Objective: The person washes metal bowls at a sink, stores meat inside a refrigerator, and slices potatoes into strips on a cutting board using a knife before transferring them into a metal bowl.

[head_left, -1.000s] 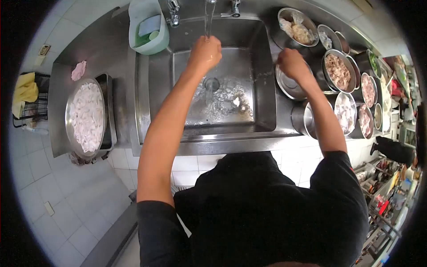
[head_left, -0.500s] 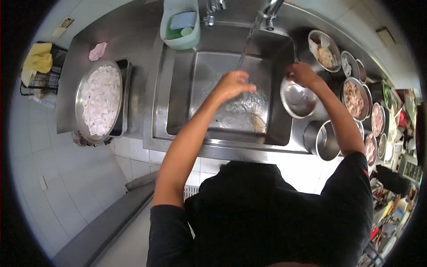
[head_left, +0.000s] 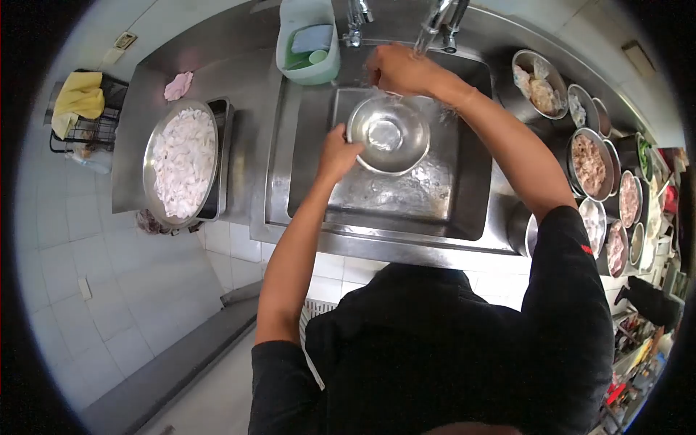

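Note:
My left hand grips the left rim of a shiny metal bowl, which is held over the sink. At the bowl's far rim, under the running tap, is my right hand. Its fingers are bent inward, and whatever they hold, if anything, is hidden. Water runs over this hand and wrist and splashes around the rim. Light reflects from the bowl's inside.
Left of the sink, an oval metal tray of pale meat pieces rests on a dark pan. A greenish caddy stands at the sink's back left. Several metal bowls, including one of minced-looking meat, line the right counter.
The metal bowl has moved left from the sink's right edge to under the tap. My left hand has taken its left rim, and my right hand has moved left into the water.

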